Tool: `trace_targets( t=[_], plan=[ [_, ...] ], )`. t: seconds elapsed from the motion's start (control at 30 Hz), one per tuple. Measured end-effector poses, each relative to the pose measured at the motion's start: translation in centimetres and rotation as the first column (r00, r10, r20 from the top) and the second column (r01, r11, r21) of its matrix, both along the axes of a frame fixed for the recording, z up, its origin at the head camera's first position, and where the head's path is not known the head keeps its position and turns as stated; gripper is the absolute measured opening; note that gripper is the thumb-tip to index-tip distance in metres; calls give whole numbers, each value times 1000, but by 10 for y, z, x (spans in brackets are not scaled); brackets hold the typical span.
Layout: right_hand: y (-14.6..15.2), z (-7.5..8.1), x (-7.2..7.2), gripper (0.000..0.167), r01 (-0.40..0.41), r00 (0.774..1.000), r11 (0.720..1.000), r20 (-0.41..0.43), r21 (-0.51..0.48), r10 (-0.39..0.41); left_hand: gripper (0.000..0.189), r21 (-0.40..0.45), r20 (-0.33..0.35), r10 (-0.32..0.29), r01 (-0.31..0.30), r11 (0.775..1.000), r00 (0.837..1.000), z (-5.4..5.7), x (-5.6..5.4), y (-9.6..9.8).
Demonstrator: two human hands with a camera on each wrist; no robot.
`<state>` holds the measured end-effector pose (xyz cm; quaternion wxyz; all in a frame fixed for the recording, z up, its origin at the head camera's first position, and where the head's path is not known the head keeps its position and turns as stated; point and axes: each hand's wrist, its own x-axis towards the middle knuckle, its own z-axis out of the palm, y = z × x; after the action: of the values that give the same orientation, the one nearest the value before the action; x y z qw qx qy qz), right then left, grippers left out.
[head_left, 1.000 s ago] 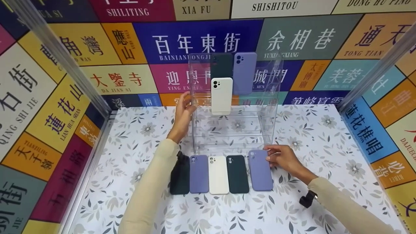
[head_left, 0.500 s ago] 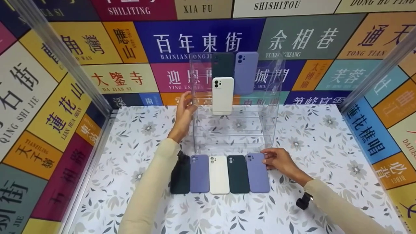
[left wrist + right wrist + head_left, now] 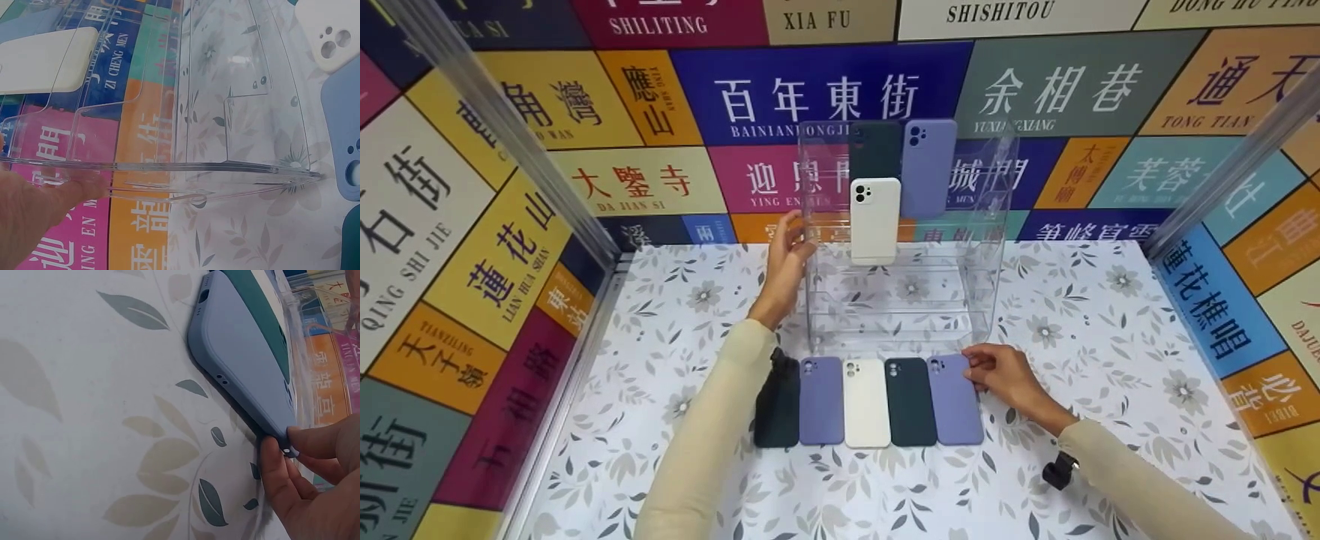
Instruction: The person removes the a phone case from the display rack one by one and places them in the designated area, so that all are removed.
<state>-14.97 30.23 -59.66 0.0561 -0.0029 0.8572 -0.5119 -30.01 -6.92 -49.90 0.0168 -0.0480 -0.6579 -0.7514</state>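
Observation:
My left hand [image 3: 787,266] grips the left side panel of a clear acrylic display rack [image 3: 904,289]; in the left wrist view a finger [image 3: 79,191] lies along that panel's edge. With thumb and fingers, my right hand [image 3: 1003,375] pinches the top right corner of a purple phone case [image 3: 958,405], the rightmost of a row before the rack. To its left lie a dark green case [image 3: 911,405], a white case [image 3: 867,405], another purple case [image 3: 821,405] and a darker case [image 3: 777,412], partly hidden by my left wrist.
On the rack stand a white case [image 3: 874,225], a purple case [image 3: 928,169] and a dark green case [image 3: 874,150]. A leaf-patterned cloth [image 3: 1072,300] covers the table. Colourful sign-printed walls [image 3: 817,82] enclose the back and both sides.
My right hand has drawn the rightmost purple case left, up against the dark green one, and it has straightened in the row. My left hand keeps its place on the rack.

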Motion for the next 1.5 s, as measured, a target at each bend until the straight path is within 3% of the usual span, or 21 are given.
trace_targets(
  t=[0.27, 0.4, 0.53, 0.7, 0.97, 1.2, 1.5],
  plan=[
    [0, 6, -1, 22, -33, 994, 995, -105, 95, 43, 60, 5, -10, 6, -6, 1000, 1000, -1, 1, -1],
    [-2, 12, 0, 17, -41, 993, 992, -104, 117, 53, 61, 8, -8, 3, -3, 1000, 1000, -1, 1, -1],
    [-5, 24, 1, 15, -54, 991, 991, -114, 120, 68, 61, 4, -5, 2, -2, 1000, 1000, -1, 1, 0],
    [-10, 43, -4, 14, -58, 980, 988, -182, 141, 84, 62, 14, -9, -5, 5, 1000, 1000, -1, 1, 0],
    [-17, 74, -23, 14, -56, 951, 979, -287, 195, 111, 63, -6, 2, 4, -4, 1000, 1000, -3, 0, 0],
    [-22, 105, -41, 14, -89, 941, 976, -303, 200, 148, 63, -20, 5, 6, -6, 1000, 1000, -2, 0, 1],
    [-34, 142, -76, 16, -61, 923, 975, -359, 211, 136, 64, -25, 14, 16, -15, 1000, 1000, -3, -2, 0]
  ],
)
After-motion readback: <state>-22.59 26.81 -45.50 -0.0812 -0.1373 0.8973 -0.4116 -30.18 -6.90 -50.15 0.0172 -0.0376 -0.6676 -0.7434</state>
